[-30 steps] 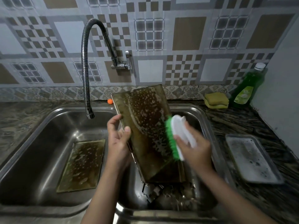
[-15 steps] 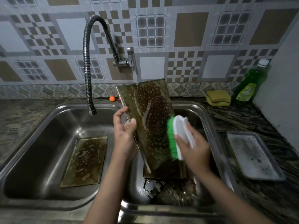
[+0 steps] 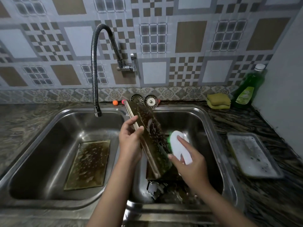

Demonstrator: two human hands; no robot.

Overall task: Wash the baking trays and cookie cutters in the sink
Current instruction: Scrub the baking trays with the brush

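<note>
Lying flat in the left basin (image 3: 41,145), a second tray (image 3: 88,164), foamy, apparently parked for rinsing under the tap (image 3: 98,114). Gripped by its left rim in the left hand (image 3: 130,141), tilted steeply over the right basin (image 3: 209,128), the tray (image 3: 152,133) being scrubbed, probably so suds drained down. Curled round the brush (image 3: 180,149), the right hand (image 3: 188,163), green bristles pressed to the tray face. Half hidden below in dark water, cutters (image 3: 154,189), count unclear. Set aside on the desk (image 3: 262,122), a pale soapy tray (image 3: 252,154); its far side blurred.
</note>
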